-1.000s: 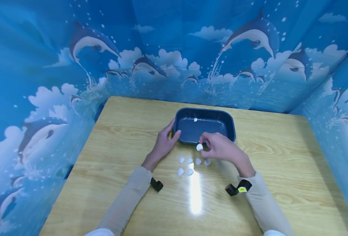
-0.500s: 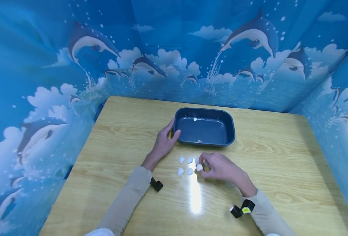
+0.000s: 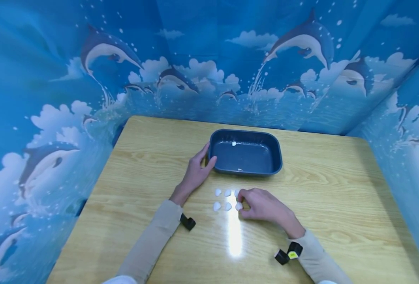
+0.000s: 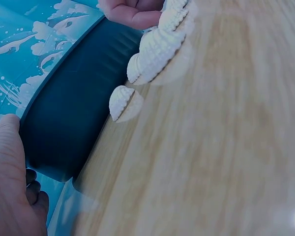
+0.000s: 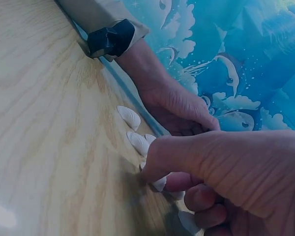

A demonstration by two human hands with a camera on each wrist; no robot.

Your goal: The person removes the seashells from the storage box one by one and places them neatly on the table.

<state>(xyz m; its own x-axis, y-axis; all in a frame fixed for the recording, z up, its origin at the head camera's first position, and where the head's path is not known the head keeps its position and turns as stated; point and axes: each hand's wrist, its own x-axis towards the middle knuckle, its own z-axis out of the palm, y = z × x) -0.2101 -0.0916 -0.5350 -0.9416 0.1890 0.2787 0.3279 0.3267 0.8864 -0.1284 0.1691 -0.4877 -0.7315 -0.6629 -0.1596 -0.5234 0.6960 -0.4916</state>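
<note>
Head view: the right hand pinches a white shell at the counter, its pointing unclear; the left hand, thumb spread, touches the tray, whose long axis runs rightward from it.

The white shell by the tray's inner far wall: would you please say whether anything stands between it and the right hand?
Yes: a back-row shell and the tray's near wall stand between the right hand and the white shell; lifting over both seems needed. The left hand isn't between.

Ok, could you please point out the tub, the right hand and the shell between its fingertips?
Tub (image 3: 250, 157): head view, bare floor.
Right hand (image 3: 261, 204): head view, back of hand.
Shell (image 3: 239, 206): head view, uncovered middle.
</note>
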